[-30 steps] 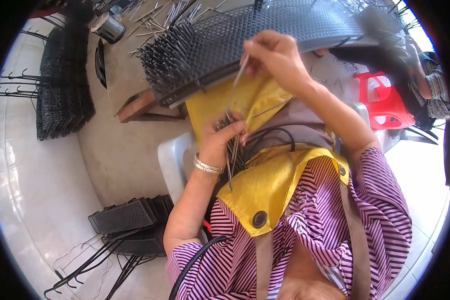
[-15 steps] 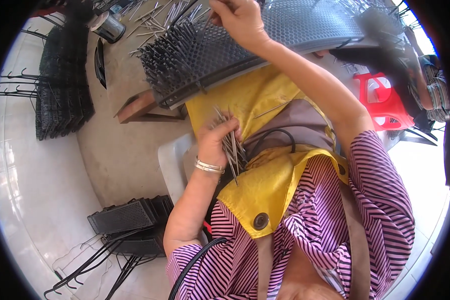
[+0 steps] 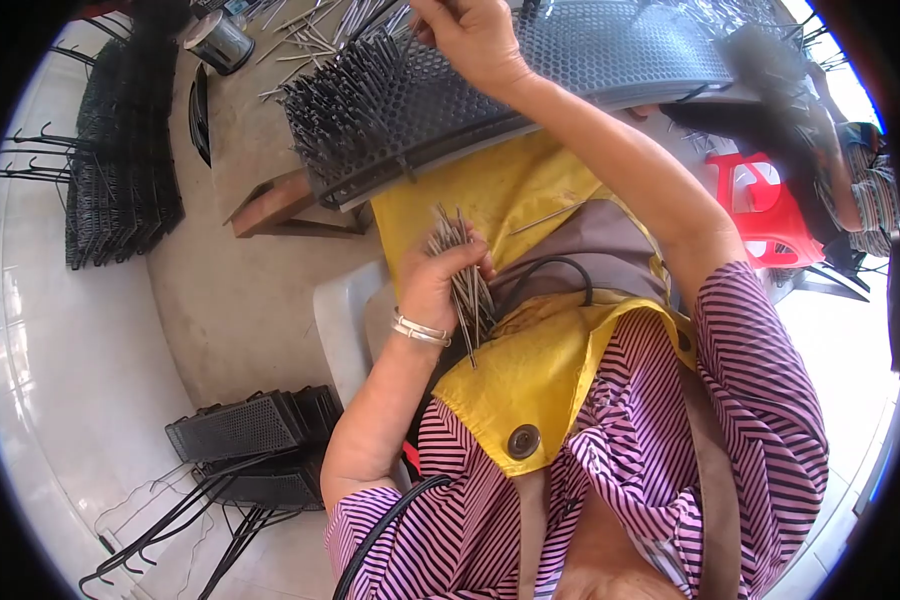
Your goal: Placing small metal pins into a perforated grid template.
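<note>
Left hand (image 3: pixel 440 285) clutches metal pins (image 3: pixel 462 270); right hand (image 3: pixel 470 40) pinches pin at perforated panel (image 3: pixel 570 60); wooden block (image 3: pixel 270 205) beneath.

No labels, signs or screens show here. The only package-like thing is a round metal can (image 3: pixel 218 40) that stands on the floor near the far left, grey with a dark top.
</note>
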Available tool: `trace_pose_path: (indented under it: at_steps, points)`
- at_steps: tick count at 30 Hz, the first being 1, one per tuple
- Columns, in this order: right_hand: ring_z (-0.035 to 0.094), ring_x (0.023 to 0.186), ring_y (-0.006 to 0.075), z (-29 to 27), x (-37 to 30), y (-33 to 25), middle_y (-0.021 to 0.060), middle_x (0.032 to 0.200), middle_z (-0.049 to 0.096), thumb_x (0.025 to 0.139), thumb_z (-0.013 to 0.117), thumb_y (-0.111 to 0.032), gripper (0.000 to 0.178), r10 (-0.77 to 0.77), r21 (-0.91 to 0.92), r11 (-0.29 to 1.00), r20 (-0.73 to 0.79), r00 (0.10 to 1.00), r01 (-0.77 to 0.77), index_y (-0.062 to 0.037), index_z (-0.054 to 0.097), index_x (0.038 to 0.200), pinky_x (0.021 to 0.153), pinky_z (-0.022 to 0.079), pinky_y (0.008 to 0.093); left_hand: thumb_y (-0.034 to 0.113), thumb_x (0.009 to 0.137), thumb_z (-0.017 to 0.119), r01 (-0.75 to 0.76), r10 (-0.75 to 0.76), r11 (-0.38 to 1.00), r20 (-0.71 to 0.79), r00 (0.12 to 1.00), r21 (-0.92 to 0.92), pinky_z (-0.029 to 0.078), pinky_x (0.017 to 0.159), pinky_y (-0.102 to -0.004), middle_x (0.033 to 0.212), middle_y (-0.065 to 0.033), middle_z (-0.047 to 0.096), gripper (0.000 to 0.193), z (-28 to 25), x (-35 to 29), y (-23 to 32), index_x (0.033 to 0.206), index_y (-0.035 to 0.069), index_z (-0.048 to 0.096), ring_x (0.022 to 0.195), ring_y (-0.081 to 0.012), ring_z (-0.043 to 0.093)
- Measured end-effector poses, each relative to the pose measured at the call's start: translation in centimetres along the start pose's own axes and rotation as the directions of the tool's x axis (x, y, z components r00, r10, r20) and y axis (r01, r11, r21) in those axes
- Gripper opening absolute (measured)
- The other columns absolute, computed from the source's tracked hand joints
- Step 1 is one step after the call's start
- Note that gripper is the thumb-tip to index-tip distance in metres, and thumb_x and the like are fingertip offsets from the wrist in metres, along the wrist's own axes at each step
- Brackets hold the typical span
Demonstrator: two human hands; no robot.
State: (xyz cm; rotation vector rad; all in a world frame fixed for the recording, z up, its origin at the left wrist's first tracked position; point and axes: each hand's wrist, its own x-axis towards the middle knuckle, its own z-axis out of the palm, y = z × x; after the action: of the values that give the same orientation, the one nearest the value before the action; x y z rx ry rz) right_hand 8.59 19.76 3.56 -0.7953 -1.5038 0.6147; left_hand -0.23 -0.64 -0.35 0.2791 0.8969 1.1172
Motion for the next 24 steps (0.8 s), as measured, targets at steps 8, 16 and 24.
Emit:
trace_pose_path:
  at_steps: [8, 16, 24]
  points:
    - [0.054, 0.054, 0.0348, 0.7, -0.3, 1.3, 0.0195, 0.059, 0.051, 0.072, 0.055, -0.003, 0.010, -0.247, -0.168, 0.954, 0.037, 0.968, 0.249, 0.0004, 0.047, 0.069, 0.047, 0.041, 0.0364, -0.001, 0.069, 0.060, 0.047, -0.047, 0.999, -0.012, 0.999, 0.005, 0.048, 0.052, -0.0288, 0.071, -0.0092, 0.053, 0.027, 0.3, -0.1, -0.1, 0.093, 0.000, 0.046, 0.059, -0.0188, 0.055]
    - [0.055, 0.064, 0.0380, 1.4, -0.1, 0.3, 0.0178, 0.064, 0.056, 0.076, 0.056, -0.022, 0.020, -0.072, -0.434, 0.845, 0.487, 0.871, 0.312, -0.0032, 0.056, 0.070, 0.056, 0.044, 0.0428, -0.001, 0.070, 0.060, 0.052, -0.052, 0.999, 0.019, 0.998, -0.010, 0.048, 0.052, -0.0286, 0.071, -0.0090, 0.054, 0.026, 0.0, -0.1, 0.1, 0.092, -0.001, 0.047, 0.060, -0.0180, 0.056]
    - [0.055, 0.063, 0.0349, -0.1, -3.1, -1.2, 0.0164, 0.067, 0.056, 0.074, 0.061, -0.022, 0.021, -0.104, -0.482, 0.793, 0.496, 0.862, 0.373, -0.0027, 0.056, 0.079, 0.056, 0.044, 0.0399, 0.000, 0.071, 0.059, 0.072, -0.072, 0.997, 0.031, 0.997, -0.013, 0.048, 0.051, -0.0274, 0.073, -0.0075, 0.053, 0.025, -0.1, -0.1, 0.1, 0.092, 0.000, 0.047, 0.061, -0.0169, 0.055]
